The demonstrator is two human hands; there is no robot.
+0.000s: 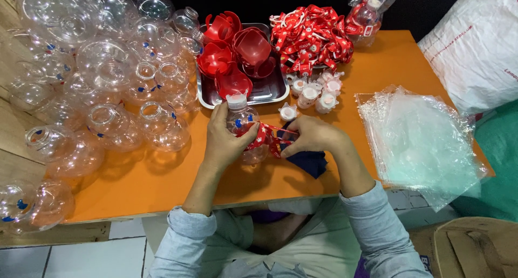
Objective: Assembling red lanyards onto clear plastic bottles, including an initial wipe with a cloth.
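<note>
**Hands fit a red strap to a clear bottle**

Head view: near the front edge of the orange worktop [162, 186], the left hand [224, 140] wraps its fingers around a clear round bottle [244, 128] with a white cap. The right hand [313, 135] pinches a red strap [268, 136] against the bottle's side, above a dark blue cloth [310, 162]. Behind lie a steel tray [270, 89] of red cups [237, 54], loose white caps [318, 92] and many empty clear bottles [108, 67].
</note>
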